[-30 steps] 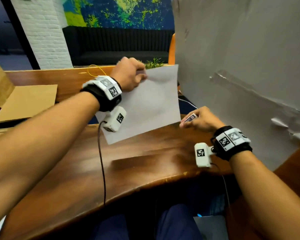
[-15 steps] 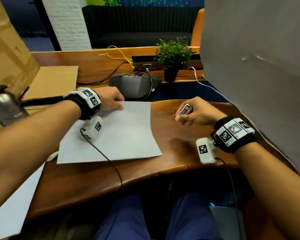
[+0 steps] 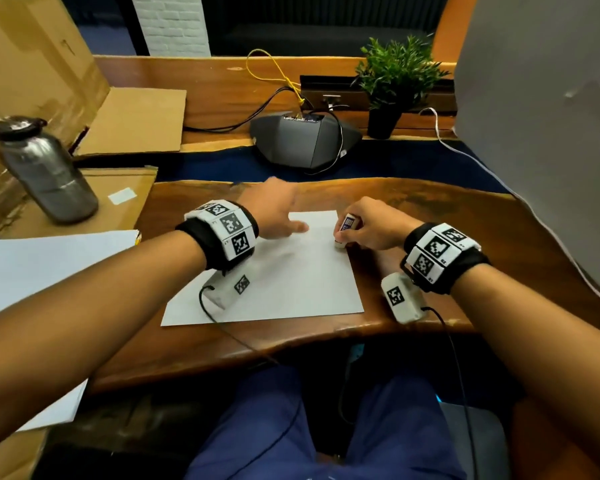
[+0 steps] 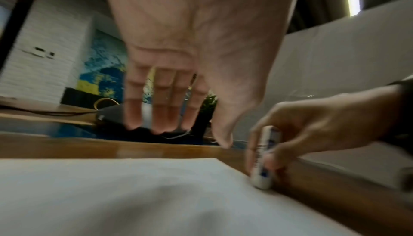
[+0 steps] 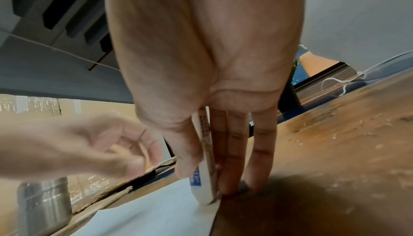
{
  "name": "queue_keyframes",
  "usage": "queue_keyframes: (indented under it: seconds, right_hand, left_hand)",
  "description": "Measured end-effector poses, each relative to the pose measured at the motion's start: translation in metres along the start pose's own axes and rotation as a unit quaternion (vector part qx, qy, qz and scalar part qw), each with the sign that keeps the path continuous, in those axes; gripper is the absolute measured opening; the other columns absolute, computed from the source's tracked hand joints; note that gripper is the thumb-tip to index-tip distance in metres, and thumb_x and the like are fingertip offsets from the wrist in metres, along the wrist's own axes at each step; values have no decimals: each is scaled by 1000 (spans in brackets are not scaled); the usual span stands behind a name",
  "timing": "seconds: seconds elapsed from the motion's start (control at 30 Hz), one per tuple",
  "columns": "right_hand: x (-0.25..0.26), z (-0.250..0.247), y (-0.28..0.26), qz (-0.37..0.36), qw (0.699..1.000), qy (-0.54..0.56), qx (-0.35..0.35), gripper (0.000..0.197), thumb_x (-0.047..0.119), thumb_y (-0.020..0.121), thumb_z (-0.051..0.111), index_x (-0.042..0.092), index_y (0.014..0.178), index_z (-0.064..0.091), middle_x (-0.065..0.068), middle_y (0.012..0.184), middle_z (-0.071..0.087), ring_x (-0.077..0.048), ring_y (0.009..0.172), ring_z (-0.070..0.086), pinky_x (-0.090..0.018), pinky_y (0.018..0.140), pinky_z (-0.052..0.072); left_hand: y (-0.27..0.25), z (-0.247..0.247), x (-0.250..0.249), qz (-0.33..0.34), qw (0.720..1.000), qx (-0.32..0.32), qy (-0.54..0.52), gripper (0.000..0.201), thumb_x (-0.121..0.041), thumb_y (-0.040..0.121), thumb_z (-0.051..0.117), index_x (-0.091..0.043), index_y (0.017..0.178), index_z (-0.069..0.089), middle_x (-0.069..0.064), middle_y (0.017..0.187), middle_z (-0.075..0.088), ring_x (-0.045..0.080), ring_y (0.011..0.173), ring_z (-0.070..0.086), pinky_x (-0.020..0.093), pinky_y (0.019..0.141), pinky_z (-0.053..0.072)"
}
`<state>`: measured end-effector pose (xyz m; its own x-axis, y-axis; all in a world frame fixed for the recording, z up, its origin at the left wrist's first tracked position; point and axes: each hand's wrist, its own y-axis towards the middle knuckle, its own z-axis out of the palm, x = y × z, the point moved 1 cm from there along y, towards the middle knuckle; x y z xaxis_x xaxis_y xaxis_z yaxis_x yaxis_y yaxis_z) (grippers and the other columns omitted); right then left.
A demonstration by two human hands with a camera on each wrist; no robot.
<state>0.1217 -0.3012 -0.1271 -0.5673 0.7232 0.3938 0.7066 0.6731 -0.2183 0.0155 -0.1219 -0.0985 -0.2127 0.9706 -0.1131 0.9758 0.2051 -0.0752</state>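
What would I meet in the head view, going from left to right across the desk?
metal bottle → left hand → white tube → right hand → grey board

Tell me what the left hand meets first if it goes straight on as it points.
Likely the grey conference speaker: the left hand points across the desk toward it, with nothing between. Depth is unclear, so it might pass above.

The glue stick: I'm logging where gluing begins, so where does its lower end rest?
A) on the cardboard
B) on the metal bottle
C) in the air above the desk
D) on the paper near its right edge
D: the right hand grips the glue stick upright, its lower end on the paper at the right edge.
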Motion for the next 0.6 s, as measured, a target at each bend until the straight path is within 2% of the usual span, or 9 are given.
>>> queue_keyframes:
  seconds: [0.1,0.17,0.23,0.3,0.43,0.53,0.6]
  right_hand:
    - [2,-3,-3,1,1000,9,3,40,40,84,77,17,113,64,-1,99,70,-15,77,70,-28,67,60]
    - [7,-8,-8,-11,1000,4,25,29,33,84,78,15,104,70,0,90,74,-13,71,71,-24,62,57]
    - [12,-15,-11,-28,999,-16,27,23,30,83,80,14,98,75,0,84,75,-12,70,72,-24,64,58]
    - [16,-19,-11,-37,999,-8,7,21,28,84,80,13,97,76,-1,83,75,-11,70,72,-24,66,59]
    - [17,-12,-4,-33,999,6,-37,28,29,84,78,8,103,74,-4,94,74,-15,79,71,-25,68,58]
    - [20,1,-5,-32,999,-7,-37,33,33,83,79,9,104,74,-4,96,73,-17,82,69,-22,63,53]
    - [19,5,-1,-22,999,0,-42,33,35,83,79,9,103,70,-5,95,71,-18,81,68,-22,60,52]
  left_hand:
    - [-21,23,-7,-9,993,115,0,88,-70,74,68,-22,144,42,6,136,52,27,123,49,38,98,44]
    - [-29,36,-8,-12,990,141,-7,96,-73,72,66,-31,151,28,11,154,32,30,140,34,43,111,34]
    - [-31,38,-6,-8,988,155,-22,97,-71,74,66,-38,153,20,9,163,14,30,148,19,46,118,24]
    - [-31,33,0,23,984,176,-20,96,-66,75,70,-42,153,20,4,165,9,27,149,15,46,120,20]
    - [-28,24,11,75,975,209,-31,94,-57,71,79,-49,148,27,-6,164,9,24,148,18,46,119,21]
    - [-27,28,3,85,974,207,-42,97,-60,65,82,-48,144,28,-5,162,11,25,147,19,50,117,24]
    - [-26,32,-3,74,975,208,-40,103,-65,61,82,-51,144,23,-5,163,3,26,149,12,55,116,24]
